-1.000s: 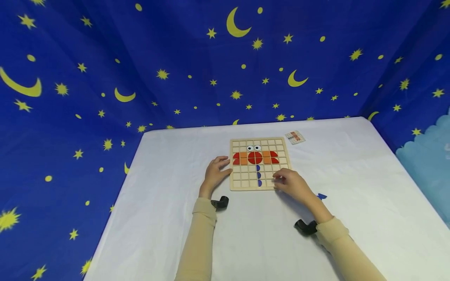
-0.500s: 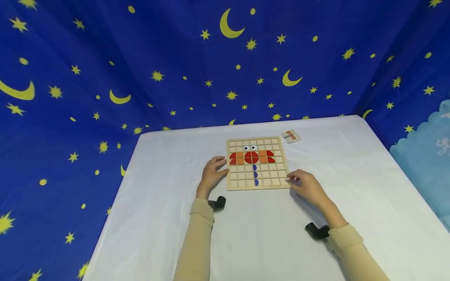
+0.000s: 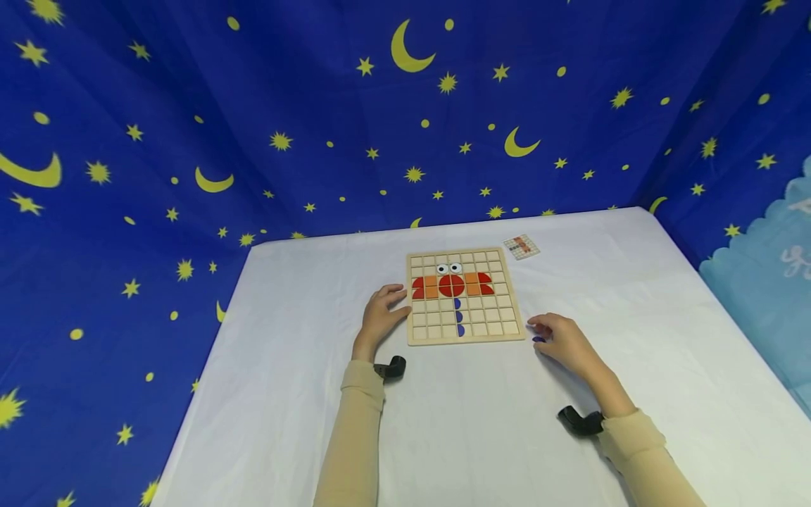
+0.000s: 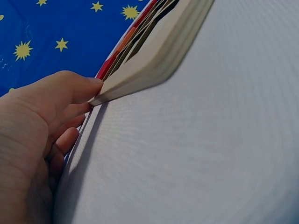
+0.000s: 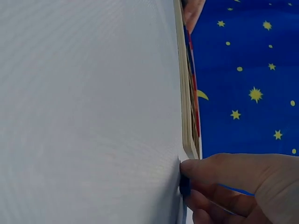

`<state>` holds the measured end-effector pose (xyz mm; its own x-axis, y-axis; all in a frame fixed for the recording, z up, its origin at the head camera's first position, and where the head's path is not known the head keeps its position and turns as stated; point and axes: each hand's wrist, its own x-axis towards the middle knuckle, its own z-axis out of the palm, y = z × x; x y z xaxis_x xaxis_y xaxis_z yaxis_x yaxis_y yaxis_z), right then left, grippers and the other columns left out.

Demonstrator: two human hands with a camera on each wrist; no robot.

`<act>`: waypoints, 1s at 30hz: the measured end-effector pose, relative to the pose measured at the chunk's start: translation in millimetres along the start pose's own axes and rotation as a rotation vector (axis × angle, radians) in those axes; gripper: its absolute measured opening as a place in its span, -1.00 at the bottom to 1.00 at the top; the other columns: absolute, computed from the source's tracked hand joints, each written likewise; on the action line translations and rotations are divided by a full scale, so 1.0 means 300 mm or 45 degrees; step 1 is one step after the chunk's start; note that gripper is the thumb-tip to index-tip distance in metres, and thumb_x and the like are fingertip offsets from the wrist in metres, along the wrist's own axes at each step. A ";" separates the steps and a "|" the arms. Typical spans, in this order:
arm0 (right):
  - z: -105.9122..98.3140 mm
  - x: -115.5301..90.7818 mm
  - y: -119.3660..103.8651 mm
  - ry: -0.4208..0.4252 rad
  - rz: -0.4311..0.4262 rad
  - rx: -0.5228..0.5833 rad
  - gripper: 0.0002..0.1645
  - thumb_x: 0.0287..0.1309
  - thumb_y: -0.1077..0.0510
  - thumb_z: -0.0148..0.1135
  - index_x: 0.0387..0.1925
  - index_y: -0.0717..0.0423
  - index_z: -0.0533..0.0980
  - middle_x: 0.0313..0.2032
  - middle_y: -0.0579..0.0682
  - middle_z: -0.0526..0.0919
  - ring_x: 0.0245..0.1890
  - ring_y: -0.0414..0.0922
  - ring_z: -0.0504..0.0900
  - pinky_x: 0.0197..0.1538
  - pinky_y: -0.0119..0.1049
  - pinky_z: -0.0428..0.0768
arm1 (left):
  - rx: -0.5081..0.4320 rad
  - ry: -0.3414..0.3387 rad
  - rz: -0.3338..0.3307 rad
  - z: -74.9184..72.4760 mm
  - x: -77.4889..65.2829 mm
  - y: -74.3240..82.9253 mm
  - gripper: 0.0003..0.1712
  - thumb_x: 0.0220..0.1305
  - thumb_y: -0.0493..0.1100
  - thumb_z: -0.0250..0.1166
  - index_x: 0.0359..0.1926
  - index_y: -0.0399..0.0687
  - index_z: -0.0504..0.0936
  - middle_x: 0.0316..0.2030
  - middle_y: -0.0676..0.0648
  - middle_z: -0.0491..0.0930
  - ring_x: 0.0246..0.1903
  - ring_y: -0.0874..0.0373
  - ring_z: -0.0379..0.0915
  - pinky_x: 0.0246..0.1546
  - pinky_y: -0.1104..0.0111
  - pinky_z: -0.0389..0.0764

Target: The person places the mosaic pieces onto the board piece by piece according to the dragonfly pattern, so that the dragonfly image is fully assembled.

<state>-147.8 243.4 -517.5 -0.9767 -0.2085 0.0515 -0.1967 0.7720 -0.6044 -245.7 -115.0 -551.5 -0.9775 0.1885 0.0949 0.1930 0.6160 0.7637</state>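
Observation:
A square wooden grid board [image 3: 489,315] lies on the white table, bearing a figure of red, orange and blue pieces with two round eye pieces [image 3: 442,269]. My left hand [image 3: 381,314] touches the board's left edge with thumb and fingertips; in the left wrist view the thumb rests against the wooden rim [image 4: 140,77]. Just off the board's lower right corner is my right hand [image 3: 564,343]. It pinches a small dark blue piece [image 5: 185,185] between thumb and fingers, low at the table. The piece's full shape is hidden by the fingers.
A small picture card [image 3: 522,247] with a similar figure lies past the board's far right corner. A white cloth [image 3: 469,422] covers the table. A blue curtain [image 3: 342,84] with yellow stars and moons hangs behind and beside it.
My right hand has moved right, from over the board's lower right squares to the table beside it. A blue piece now shows at its fingertips. My left hand stays at the board's edge.

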 end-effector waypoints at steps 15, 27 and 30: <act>0.005 -0.015 -0.006 -0.053 -0.016 0.029 -0.56 -0.15 0.54 0.13 -0.12 0.35 0.57 -0.38 0.05 0.65 -0.34 -0.11 0.57 -0.24 -0.23 0.58 | 0.003 0.004 -0.007 0.003 -0.001 -0.003 -0.49 0.11 -0.13 0.38 0.10 -0.16 0.59 0.19 -0.08 0.49 0.24 -0.04 0.32 0.32 0.10 0.30; 0.010 -0.033 -0.008 0.069 -0.017 -0.013 -0.57 -0.14 0.32 0.44 -0.15 0.39 0.56 -0.45 0.04 0.56 -0.47 -0.22 0.41 -0.41 -0.39 0.43 | -0.010 0.001 -0.004 -0.001 -0.003 0.000 -0.49 0.11 -0.14 0.38 0.10 -0.18 0.59 0.20 -0.09 0.49 0.24 -0.04 0.32 0.32 0.10 0.30; 0.013 -0.034 -0.009 0.039 -0.015 0.028 -0.56 -0.17 0.37 0.42 -0.14 0.39 0.56 -0.43 0.02 0.56 -0.44 -0.23 0.43 -0.39 -0.41 0.45 | -0.010 0.003 -0.002 -0.001 -0.003 0.000 -0.49 0.11 -0.14 0.37 0.11 -0.17 0.58 0.20 -0.09 0.49 0.24 -0.04 0.32 0.32 0.10 0.30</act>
<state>-137.1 241.1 -519.4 -0.9765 -0.1988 0.0831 -0.2067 0.7562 -0.6208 -245.0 -115.4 -551.5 -0.9780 0.1858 0.0951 0.1907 0.6101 0.7691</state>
